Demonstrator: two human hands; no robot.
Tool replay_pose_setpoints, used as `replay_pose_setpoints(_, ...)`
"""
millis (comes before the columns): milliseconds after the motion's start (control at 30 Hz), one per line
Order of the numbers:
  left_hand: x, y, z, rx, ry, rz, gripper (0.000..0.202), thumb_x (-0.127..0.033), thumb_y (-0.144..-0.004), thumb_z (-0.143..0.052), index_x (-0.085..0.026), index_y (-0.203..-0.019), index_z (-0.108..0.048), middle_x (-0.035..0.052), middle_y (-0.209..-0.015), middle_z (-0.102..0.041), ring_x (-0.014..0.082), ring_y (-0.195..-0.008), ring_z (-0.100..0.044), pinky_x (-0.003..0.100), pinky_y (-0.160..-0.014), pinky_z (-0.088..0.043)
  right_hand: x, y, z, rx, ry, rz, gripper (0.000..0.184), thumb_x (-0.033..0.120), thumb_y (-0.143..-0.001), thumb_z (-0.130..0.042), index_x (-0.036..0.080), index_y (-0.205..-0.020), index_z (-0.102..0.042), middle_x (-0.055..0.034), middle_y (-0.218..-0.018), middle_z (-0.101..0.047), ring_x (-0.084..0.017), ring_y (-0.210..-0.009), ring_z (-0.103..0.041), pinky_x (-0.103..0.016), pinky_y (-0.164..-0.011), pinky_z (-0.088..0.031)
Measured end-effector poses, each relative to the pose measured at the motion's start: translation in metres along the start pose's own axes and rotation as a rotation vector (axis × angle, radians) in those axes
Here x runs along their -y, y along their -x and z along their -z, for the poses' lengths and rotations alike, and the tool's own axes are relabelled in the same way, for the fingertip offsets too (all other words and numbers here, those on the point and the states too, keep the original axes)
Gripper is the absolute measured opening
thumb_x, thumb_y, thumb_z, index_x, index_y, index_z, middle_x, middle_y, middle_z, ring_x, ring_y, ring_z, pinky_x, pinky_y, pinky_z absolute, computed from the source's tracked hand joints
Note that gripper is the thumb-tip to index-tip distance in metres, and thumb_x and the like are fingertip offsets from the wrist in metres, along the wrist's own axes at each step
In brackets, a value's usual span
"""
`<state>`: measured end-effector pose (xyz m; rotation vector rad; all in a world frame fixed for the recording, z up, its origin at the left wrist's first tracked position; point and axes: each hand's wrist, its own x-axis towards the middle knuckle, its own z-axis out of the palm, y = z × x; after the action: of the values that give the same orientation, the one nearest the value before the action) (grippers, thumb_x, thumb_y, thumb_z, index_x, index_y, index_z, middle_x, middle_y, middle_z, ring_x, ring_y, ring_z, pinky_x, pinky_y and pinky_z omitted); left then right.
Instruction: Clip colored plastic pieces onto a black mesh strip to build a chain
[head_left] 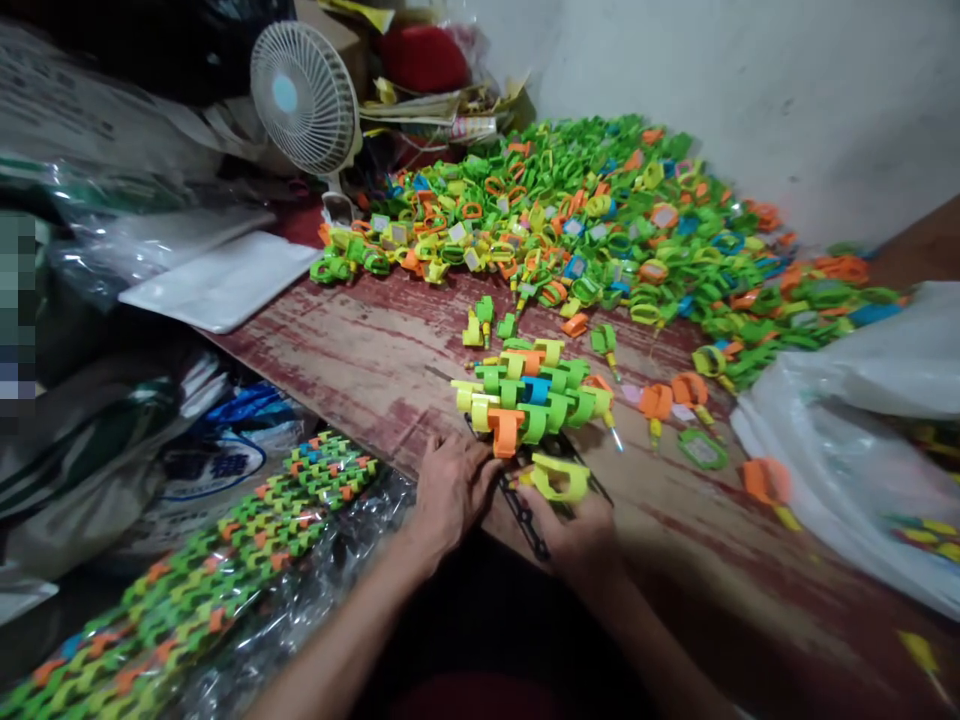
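My right hand (581,530) is closed around a yellow ring-shaped plastic piece (561,480) above a black slotted rack (529,522). My left hand (452,487) rests at the rack's left side. Its fingers are curled together, and what they grip, if anything, is hidden. Just beyond both hands, a block of ring-shaped plastic pieces (534,425) in green, yellow, orange and blue sits in close rows on the rack. One piece there has a thin, clear-tipped stem pointing out to the right.
A large heap of similar pieces (600,220) covers the back of the worn red table (360,350). Several loose ones lie nearer. A white fan (304,100) and white tray (232,280) stand left. Packed rows (247,550) lie below left; a plastic bag (832,400) is right.
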<state>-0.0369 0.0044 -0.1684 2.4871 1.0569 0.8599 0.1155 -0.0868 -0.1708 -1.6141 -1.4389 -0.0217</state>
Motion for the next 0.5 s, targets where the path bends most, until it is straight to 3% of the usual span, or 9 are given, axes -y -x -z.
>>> replay_pose_setpoints(233, 0.0019, -0.0002, -0.0047, 0.033, 0.044, -0.039, 0.021, -0.022, -0.098, -0.052, -0.018, -0.088, -0.069, 0.0066, -0.083, -0.068, 0.0223, -0.082, -0.063, 0.036, -0.082, -0.046, -0.0013, 0.0002, 0.0005, 0.027, 0.054, 0.047, 0.020, 0.035, -0.088, -0.063, 0.021, -0.083, -0.076, -0.0084, -0.081, -0.077, -0.023, -0.071, -0.074, -0.031, -0.065, -0.060)
replay_pose_setpoints(400, -0.0015, 0.0006, -0.0046, -0.030, 0.040, -0.042, 0.024, -0.022, -0.099, -0.049, -0.017, -0.085, -0.068, 0.0066, -0.078, -0.066, 0.0214, -0.074, -0.061, 0.035, -0.076, -0.048, -0.0011, 0.0046, -0.0009, 0.004, 0.080, 0.059, 0.022, 0.036, -0.089, -0.062, 0.020, -0.084, -0.075, -0.0074, -0.078, -0.077, -0.022, -0.067, -0.073, -0.030, -0.064, -0.060)
replay_pose_setpoints(500, -0.0015, 0.0005, -0.0057, -0.059, 0.044, -0.055, 0.025, -0.021, -0.099, -0.049, -0.017, -0.082, -0.067, 0.0058, -0.077, -0.067, 0.0200, -0.072, -0.061, 0.034, -0.074, -0.049, -0.0026, 0.0075, -0.0015, 0.040, 0.049, 0.025, 0.021, 0.035, -0.090, -0.061, 0.021, -0.088, -0.076, -0.0068, -0.083, -0.078, -0.022, -0.074, -0.075, -0.031, -0.073, -0.062)
